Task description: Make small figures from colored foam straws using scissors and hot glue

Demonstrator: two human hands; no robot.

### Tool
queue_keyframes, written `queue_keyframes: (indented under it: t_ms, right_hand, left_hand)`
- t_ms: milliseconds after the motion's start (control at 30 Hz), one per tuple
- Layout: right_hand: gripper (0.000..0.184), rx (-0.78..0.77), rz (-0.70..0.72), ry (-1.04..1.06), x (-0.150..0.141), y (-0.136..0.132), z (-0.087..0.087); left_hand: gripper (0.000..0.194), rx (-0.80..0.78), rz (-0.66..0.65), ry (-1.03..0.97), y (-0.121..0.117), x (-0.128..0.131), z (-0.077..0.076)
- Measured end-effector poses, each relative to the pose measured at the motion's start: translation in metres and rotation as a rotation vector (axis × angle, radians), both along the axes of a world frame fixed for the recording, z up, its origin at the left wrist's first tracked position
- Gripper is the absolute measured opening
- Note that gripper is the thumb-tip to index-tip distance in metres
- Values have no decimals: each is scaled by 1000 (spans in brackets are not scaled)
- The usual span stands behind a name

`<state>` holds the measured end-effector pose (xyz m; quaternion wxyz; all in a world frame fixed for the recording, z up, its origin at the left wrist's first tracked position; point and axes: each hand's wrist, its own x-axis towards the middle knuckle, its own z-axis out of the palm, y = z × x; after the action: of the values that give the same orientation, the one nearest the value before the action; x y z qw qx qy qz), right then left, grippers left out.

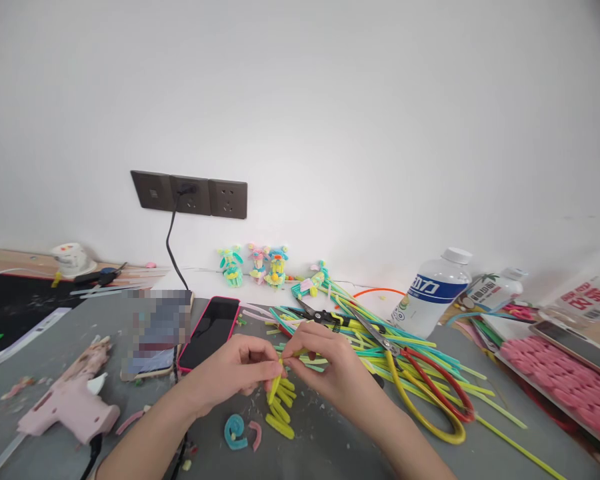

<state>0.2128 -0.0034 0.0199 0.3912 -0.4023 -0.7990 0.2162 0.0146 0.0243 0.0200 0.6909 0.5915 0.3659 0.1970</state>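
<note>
Over the grey table, my left hand (235, 373) and my right hand (325, 363) meet, both with fingers pinched shut on one short yellow strip (276, 385) that hangs between the fingertips. Right below it lies a small pile of cut yellow pieces (281, 410). A blue coiled piece (235, 432) and a pink curved piece (255, 435) lie just in front of my left wrist. Behind my right hand spreads a heap of long yellow, green and blue strips (380, 347).
A pink glue gun (73, 397) lies at the left. A red-cased phone (210, 331) and a blurred second phone sit behind my left hand. Scissors with yellow and red loops (420, 387), pliers (325, 317), two bottles (433, 290), small finished figures (255, 265) and a tray of pink pieces (565, 380) surround the work.
</note>
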Motion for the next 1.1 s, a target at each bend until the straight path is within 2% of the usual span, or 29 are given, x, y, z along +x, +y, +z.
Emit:
queue_keyframes:
  t_ms: [100, 267, 367, 733, 867, 967, 1100]
  right_hand:
    - [16, 26, -20, -9, -2, -1, -2]
    - [17, 120, -152, -39, -11, -6, -5]
    - [16, 123, -201, -39, -16, -9, -7]
    - [16, 95, -230, 123, -28, -15, -11]
    - [18, 111, -207, 149, -33, -18, -16]
    - [33, 109, -165, 115, -34, -17, -20]
    - [41, 132, -169, 142, -32, -15, -21]
  left_hand:
    - [34, -12, 31, -38, -1, 1, -2]
    - [37, 28, 145, -90, -2, 5, -4]
    - [38, 56, 207, -114, -2, 7, -3]
    - [39, 122, 363, -235, -4, 12, -14]
    - [38, 95, 428, -301, -5, 13, -12]
    - [36, 41, 484, -370, -6, 13, -9]
    - [34, -83, 473, -471, -6, 15, -7]
